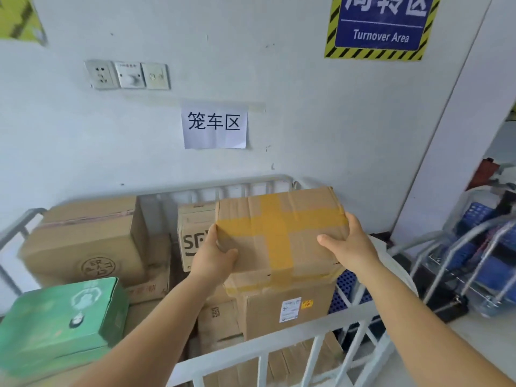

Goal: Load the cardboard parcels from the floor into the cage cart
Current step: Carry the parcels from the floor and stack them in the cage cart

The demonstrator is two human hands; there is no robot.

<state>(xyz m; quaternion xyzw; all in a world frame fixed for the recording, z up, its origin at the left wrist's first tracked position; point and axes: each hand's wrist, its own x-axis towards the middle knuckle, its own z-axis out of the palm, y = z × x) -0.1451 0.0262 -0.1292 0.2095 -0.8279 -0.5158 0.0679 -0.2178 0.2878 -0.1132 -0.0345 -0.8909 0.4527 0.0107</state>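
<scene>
Two bare hands hold one cardboard parcel (pixel 279 236) over the cage cart (pixel 282 347), its top crossed with yellow-brown tape. The left hand (pixel 215 255) grasps the parcel's left edge, thumb on top and fingers curled round the side; the right hand (pixel 349 244) grasps the right edge the same way, thumb lying across the taped top. Each grip is closed on the parcel. The parcel sits tilted, inside the white railings, directly above a labelled brown box (pixel 284 311); whether it touches that box cannot be told. Several other boxes fill the cart: a large brown box (pixel 83 241) at the back left, a green carton (pixel 61 322) at the front left, and a box printed with dark letters (pixel 192 236) just behind the left hand. On the wall behind hang a paper notice (pixel 214 127), a blue sign (pixel 381 23) reading "Turnover Area", and a row of sockets (pixel 127 75). Right of the cart stands a metal trolley (pixel 474 255) with blue crates.
</scene>
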